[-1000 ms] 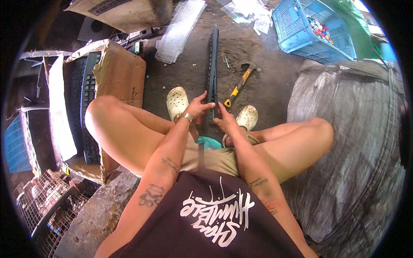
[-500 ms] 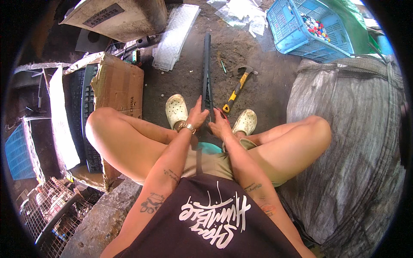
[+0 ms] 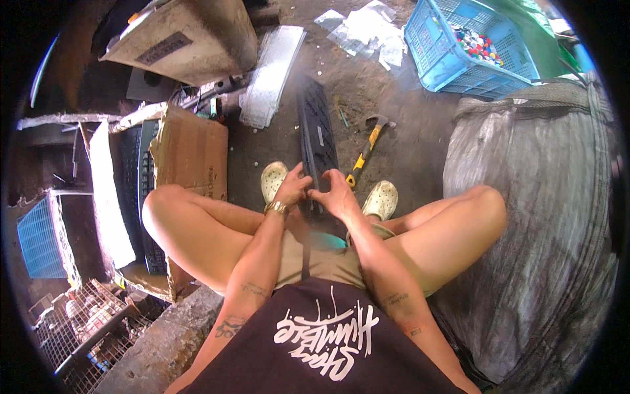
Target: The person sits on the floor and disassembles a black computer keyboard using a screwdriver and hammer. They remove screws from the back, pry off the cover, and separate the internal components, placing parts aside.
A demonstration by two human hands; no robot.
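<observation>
Working the camera from afar, I watch a seated person's two bare hands meet at a long, thin black plastic keyboard point(image 3: 319, 125) at the centre of the frame. It runs from between the hands toward the upper centre, its face with a small pale label in view. The left hand point(image 3: 289, 189), below a gold-coloured metal watch point(image 3: 277, 207), is at its left edge; the right hand point(image 3: 336, 194) lies across its near part, thumb toward the left hand. The hands are close together, fingers bent; I cannot tell how firmly either is closed.

The dark, dusty earth floor point(image 3: 410, 141) spreads beneath, strewn with pale specks. I see a cluttered work space, darker at the left.

A claw hammer with a yellow-and-black handle point(image 3: 368, 150) lies just right of the keyboard, near a thin green stick point(image 3: 344, 117). Clear plastic sheets point(image 3: 272, 79) and white scraps point(image 3: 365, 29) lie at upper centre; a blue plastic crate point(image 3: 441, 73) of multicoloured small pieces stands upper right. A grey woven sack point(image 3: 525, 190) fills the right. At left, a brown cardboard box point(image 3: 200, 146) holds more black keyboards. My view of the keyboard's near end is partly blocked by the fingers.
</observation>
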